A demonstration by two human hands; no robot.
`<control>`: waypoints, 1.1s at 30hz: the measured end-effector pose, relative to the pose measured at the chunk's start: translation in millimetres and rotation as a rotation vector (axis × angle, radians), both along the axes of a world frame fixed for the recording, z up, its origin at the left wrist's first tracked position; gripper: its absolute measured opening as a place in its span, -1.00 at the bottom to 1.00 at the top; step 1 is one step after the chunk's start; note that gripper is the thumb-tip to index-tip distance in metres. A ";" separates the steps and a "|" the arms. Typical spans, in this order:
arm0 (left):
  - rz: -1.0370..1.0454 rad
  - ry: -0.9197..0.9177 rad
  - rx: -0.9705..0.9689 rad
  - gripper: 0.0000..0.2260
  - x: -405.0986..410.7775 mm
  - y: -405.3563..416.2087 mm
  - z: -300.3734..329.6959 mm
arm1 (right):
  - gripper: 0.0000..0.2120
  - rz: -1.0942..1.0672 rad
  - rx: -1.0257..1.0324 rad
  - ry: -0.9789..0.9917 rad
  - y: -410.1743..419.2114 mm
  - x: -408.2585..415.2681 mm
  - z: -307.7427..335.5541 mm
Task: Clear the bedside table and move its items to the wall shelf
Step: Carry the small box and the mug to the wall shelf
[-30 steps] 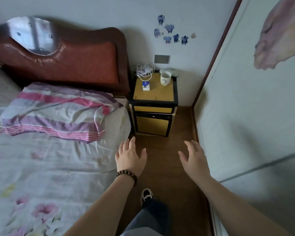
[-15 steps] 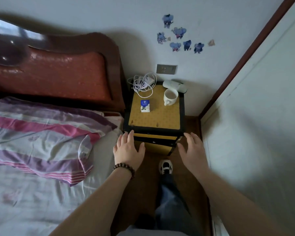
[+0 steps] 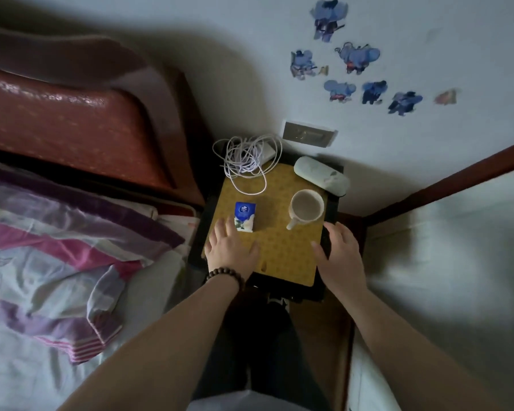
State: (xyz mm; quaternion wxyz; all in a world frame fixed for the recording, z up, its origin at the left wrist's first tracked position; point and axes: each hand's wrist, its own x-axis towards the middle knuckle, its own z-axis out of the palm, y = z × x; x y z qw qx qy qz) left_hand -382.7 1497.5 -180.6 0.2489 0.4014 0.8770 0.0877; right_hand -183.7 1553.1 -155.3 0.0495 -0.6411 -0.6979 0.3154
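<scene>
on the bedside table (image 3: pixel 282 256), both empty hands hover spread: left hand (image 3: pixel 230 253) by the carton (image 3: pixel 245 216), right hand (image 3: pixel 340 259) near the mug (image 3: pixel 306 207).

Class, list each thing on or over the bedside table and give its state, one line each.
Mug: upright, handle toward the person.
Small blue carton: standing, untouched.
White cable: loosely coiled.
White case: closed, lying flat.
Left hand: open, empty.
Right hand: open, empty.

Probably open tabletop (image 3: pixel 282 247) between carton (image 3: pixel 245 216) and mug (image 3: pixel 306 207).
</scene>
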 end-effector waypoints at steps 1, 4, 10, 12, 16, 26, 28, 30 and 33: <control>0.025 -0.007 -0.020 -0.23 -1.8 11.5 -10.4 | -0.49 -0.009 -0.017 0.004 8.9 -2.8 -6.1; 0.080 -0.003 -0.062 -0.12 -8.2 41.6 -40.0 | -0.47 -0.035 -0.047 0.028 28.9 -11.0 -22.1; 0.081 0.070 -0.208 -0.03 -17.3 75.3 -85.5 | -0.33 -0.106 -0.018 0.053 52.4 -14.2 -45.1; 0.039 0.126 -0.207 -0.16 -19.8 79.6 -92.6 | -0.27 -0.110 -0.022 0.063 58.6 -14.1 -49.8; -0.025 0.105 -0.163 -0.37 -30.0 83.1 -94.4 | -0.06 -0.114 -0.076 0.121 67.3 -23.0 -55.8; -0.070 -0.095 0.004 -0.45 -46.4 61.6 -67.4 | -0.06 -0.264 -0.082 0.224 82.2 -69.1 -68.6; -0.083 -0.127 0.037 -0.45 -48.2 58.5 -62.7 | -0.10 -0.163 -0.080 0.237 92.4 -67.3 -69.5; -0.096 -0.162 0.053 -0.44 -48.5 57.9 -58.8 | -0.10 -0.049 -0.102 0.227 101.3 -63.2 -69.8; -0.115 -0.200 0.085 -0.42 -47.4 59.4 -54.2 | -0.01 0.014 -0.130 0.235 104.5 -55.2 -70.7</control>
